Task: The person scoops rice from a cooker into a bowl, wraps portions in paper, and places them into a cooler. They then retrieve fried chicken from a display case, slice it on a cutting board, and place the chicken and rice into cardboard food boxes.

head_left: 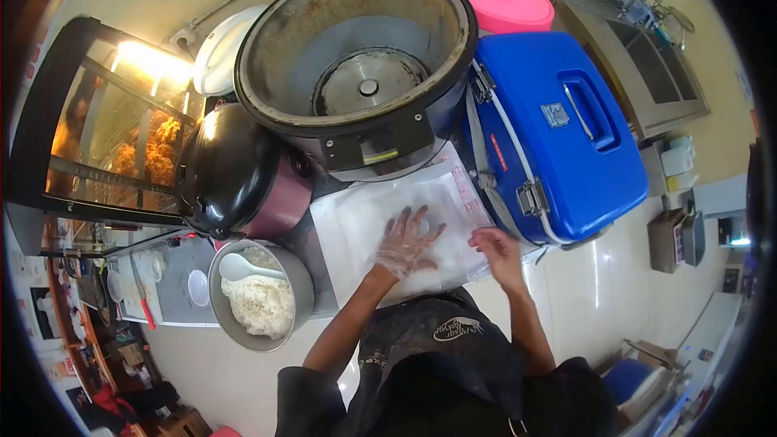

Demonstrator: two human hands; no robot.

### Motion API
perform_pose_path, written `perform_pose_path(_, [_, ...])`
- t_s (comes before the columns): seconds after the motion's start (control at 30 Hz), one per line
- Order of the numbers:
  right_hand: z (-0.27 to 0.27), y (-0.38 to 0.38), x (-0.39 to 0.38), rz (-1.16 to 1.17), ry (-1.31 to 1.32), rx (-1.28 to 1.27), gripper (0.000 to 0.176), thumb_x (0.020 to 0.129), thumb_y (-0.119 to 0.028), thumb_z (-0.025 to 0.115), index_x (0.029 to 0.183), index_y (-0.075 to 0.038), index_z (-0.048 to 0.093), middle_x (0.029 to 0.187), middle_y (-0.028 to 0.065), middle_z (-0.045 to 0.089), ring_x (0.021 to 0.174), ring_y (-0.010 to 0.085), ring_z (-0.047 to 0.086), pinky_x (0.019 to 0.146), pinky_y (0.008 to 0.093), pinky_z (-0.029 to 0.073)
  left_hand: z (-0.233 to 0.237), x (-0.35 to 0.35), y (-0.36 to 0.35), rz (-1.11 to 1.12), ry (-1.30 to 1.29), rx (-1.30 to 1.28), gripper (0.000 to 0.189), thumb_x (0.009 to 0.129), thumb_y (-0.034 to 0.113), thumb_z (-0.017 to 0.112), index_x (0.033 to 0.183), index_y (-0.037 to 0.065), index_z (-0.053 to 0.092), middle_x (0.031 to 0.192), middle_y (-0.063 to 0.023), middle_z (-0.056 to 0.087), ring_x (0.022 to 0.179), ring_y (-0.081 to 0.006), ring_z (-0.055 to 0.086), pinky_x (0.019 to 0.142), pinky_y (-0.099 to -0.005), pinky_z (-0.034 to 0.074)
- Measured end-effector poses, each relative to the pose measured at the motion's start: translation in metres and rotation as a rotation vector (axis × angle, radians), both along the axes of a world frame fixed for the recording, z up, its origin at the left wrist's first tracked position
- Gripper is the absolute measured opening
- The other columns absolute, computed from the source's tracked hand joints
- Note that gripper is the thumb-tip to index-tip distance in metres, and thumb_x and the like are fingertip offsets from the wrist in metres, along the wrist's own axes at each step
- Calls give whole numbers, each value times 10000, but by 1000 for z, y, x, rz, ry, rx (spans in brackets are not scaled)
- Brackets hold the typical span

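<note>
My left hand (407, 244) wears a clear plastic glove and lies with spread fingers over a stack of white paper sheets (350, 231). Clear plastic also shows on the sheets around it. My bare right hand (497, 252) hovers by the right edge of the stack, its fingers loosely bent and nothing visible in it. To the left, a metal pot (303, 291) holds cooked rice (257, 306), and a white rice paddle (252, 268) rests on top.
Behind the paper stands a large uncovered cooker (380, 146). On its right is a blue cooler box (558, 137); a pink lidded container (503, 2) is farther back. At left are a black-lidded rice cooker (235, 170), a lit display case (105, 137) with fried food and a red-handled knife (146, 311).
</note>
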State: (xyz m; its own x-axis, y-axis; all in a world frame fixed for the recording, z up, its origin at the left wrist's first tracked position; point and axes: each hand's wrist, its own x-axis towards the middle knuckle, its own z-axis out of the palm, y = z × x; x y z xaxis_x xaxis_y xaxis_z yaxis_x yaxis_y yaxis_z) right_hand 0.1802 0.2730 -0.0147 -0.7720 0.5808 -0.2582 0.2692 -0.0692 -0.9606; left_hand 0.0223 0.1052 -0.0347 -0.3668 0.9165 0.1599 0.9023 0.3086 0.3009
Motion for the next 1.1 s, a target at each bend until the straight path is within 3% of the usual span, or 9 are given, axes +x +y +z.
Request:
perform_pose_path(0.07, [-19, -3, -16, 34, 49, 104, 168, 855, -98, 603, 993, -3, 602, 841, 74, 649, 774, 162, 620, 768, 285, 475, 15, 9, -5, 46, -80, -46, 705, 678, 479, 707, 1268, 157, 495, 1313, -166, 443, 1234, -364, 382, 1009, -449, 337])
perform_pose_path(0.13, [-17, -12, -40, 165, 34, 483, 292, 782, -171, 683, 1020, -24, 598, 988, 114, 620, 908, 249, 600, 852, 344, 446, 28, 12, -35, 470, -295, 14, 753, 716, 535, 642, 1302, 106, 447, 1371, -127, 388, 1267, -317, 345, 1059, -407, 287])
perform_pose_path(0.17, [-17, -17, -56, 172, 40, 472, 292, 782, -171, 683, 1020, -24, 598, 988, 114, 620, 908, 249, 600, 852, 344, 446, 29, 10, -44, 480, -289, 6, 753, 716, 535, 642, 1302, 106, 447, 1371, -127, 388, 1267, -317, 345, 1059, -407, 287])
perform_pose_path(0.23, [-19, -26, -81, 323, 226, 928, 409, 704, -249, 732, 1034, -53, 593, 1121, 129, 536, 1045, 316, 513, 920, 406, 388, 30, 9, -59, 352, -354, -501, 797, 725, 587, 601, 1326, 93, 430, 1417, -137, 334, 1318, -291, 287, 1081, -419, 226])
perform_pose_path(0.47, [-64, -39, -105, 547, 311, 1097, 375, 661, -267, 747, 917, -60, 567, 1023, 119, 492, 940, 307, 474, 806, 425, 380, 5, 18, -79, 256, -319, -446, 789, 723, 568, 605, 1341, 113, 418, 1416, -144, 336, 1315, -302, 289, 1103, -407, 163])
perform_pose_path(0.7, [-31, -19, -99, 493, 309, 933, 584, 610, -325, 783, 1076, -68, 541, 1113, 122, 465, 992, 311, 454, 853, 419, 381, 9, 10, -99, 250, -349, -465, 821, 709, 597, 592, 1368, 154, 382, 1444, -114, 298, 1331, -296, 266, 1101, -430, 169])
perform_pose_path(0.8, [-55, -21, -97, 706, 206, 1013, 660, 602, -383, 779, 1145, -97, 533, 1189, 153, 431, 1073, 335, 406, 912, 459, 356, 13, 11, -95, 242, -213, -495, 830, 704, 615, 582, 1374, 172, 374, 1458, -89, 280, 1338, -279, 258, 1101, -457, 158])
perform_pose_path(1.03, [-31, -72, -99, 151, -37, 886, 540, 672, -298, 751, 1105, -63, 529, 1145, 130, 435, 1042, 315, 430, 836, 400, 411, 32, -10, -91, 232, -440, -578, 813, 714, 609, 579, 1359, 151, 391, 1451, -100, 289, 1335, -296, 260, 1088, -496, 171])
perform_pose_path(1.1, [-45, -54, -86, -33, 223, 429, 403, 742, -130, 652, 1110, -43, 513, 1102, 149, 456, 941, 298, 490, 824, 365, 428, 40, -20, -77, 291, -590, -605, 792, 716, 600, 585, 1350, 160, 404, 1444, -109, 297, 1328, -301, 274, 1078, -514, 184])
